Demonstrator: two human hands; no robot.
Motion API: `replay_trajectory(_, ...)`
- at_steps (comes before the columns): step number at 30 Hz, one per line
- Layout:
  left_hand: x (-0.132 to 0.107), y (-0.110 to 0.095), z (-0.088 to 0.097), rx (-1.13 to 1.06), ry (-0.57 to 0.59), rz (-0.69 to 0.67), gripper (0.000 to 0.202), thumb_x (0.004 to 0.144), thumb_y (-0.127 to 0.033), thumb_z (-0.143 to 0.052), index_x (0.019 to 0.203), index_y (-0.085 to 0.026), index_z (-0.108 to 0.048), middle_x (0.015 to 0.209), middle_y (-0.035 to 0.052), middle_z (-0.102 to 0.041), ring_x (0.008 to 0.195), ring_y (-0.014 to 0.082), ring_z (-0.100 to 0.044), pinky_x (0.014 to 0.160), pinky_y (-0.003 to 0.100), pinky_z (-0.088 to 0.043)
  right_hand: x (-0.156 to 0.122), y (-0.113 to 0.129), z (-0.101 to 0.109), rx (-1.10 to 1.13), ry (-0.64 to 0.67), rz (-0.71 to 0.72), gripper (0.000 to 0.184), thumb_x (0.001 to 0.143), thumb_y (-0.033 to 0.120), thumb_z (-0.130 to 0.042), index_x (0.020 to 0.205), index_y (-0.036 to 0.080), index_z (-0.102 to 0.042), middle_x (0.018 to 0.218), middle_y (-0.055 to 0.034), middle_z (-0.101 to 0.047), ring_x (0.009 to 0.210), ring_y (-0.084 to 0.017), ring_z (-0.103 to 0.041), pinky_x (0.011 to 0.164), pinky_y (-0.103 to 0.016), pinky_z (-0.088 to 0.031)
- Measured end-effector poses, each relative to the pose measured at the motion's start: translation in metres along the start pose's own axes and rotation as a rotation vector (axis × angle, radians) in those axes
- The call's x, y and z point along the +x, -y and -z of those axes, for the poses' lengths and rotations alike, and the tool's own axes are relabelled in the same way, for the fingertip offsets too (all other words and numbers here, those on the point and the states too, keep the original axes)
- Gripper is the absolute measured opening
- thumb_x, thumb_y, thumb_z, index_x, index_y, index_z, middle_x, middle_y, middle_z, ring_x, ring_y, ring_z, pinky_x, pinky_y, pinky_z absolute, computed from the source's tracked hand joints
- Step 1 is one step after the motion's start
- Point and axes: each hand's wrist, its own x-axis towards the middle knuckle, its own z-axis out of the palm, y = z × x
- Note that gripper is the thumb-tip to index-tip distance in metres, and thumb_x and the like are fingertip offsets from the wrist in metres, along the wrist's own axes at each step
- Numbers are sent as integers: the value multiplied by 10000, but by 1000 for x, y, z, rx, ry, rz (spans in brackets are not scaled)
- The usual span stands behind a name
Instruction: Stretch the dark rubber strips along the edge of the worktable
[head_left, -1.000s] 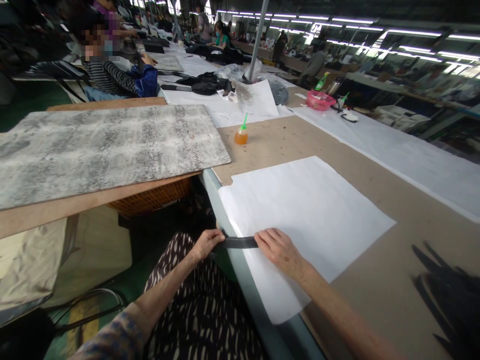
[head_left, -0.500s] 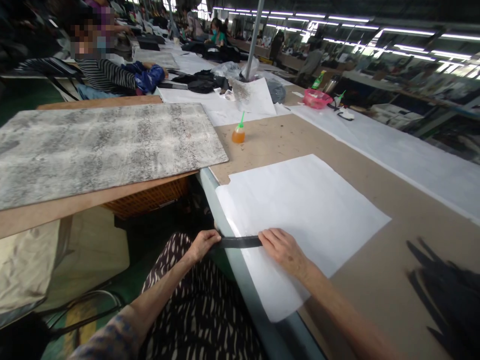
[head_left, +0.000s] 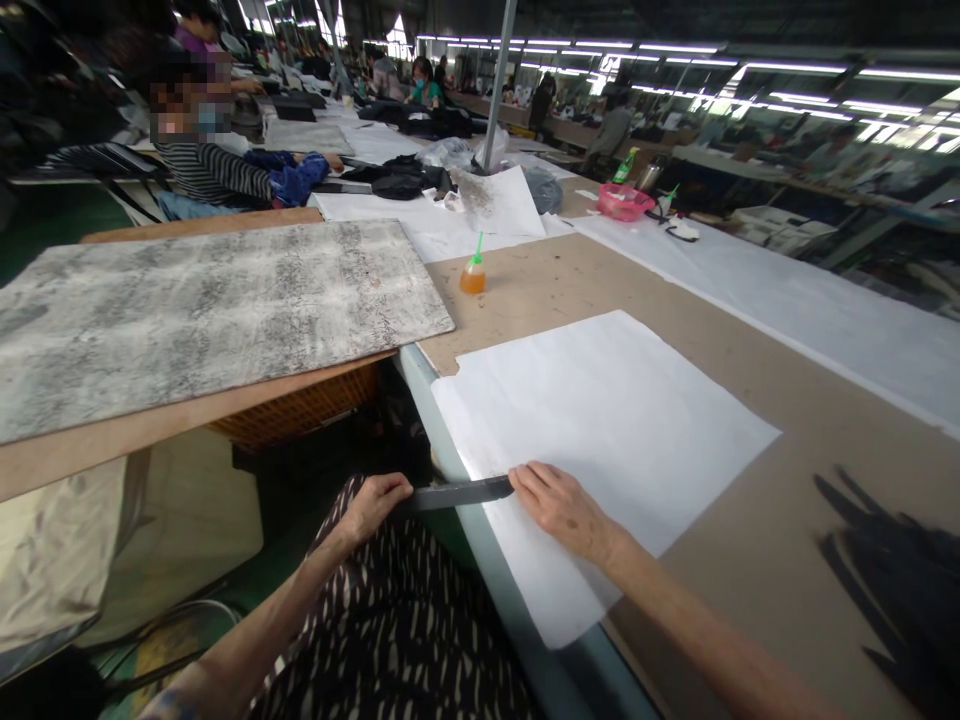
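Observation:
A flat black strip [head_left: 459,493] stretches between my two hands across the table's edge. My left hand [head_left: 375,503] pinches one end, out over my lap and beyond the edge. The other end is under the closed fingers of my right hand [head_left: 559,508], which rests on a white paper sheet [head_left: 615,400]. That sheet lies on the brown table surface [head_left: 720,580], and its near side reaches over the grey-blue table edge [head_left: 480,560].
A bottle of orange liquid [head_left: 472,277] stands behind the sheet. Black strips [head_left: 900,580] lie in a pile at the right. Left of me is a speckled board [head_left: 225,310]. A pink basket [head_left: 625,202] sits farther back, and a co-worker in a striped sleeve [head_left: 217,175] handles blue cloth.
My left hand has moved left and slightly down with its end of the strip, so more strip shows between the hands. My right hand has shifted only slightly left.

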Motion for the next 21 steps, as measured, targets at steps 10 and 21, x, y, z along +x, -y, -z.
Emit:
replay_trajectory(10,-28,-23,25,13,-12,-26,370,785,-470,-498,625,-148,-584,606,-8,-493,594,129,-427,549,214,-343,-4,10,-8,-40,-52,-138,264,803,-32,-400,915,122,-582,860,-75,-556,783,-173,-520,665,-315,-476)
replay_trajectory(21,-46,-35,31,0,-19,-60,315,830,-410,-493,697,-154,-622,654,-11,-535,633,121,-448,584,209,-351,-11,0,-8,579,-365,-684,297,844,44,-293,934,160,-551,937,-56,-575,746,-123,-581,666,-228,-512)
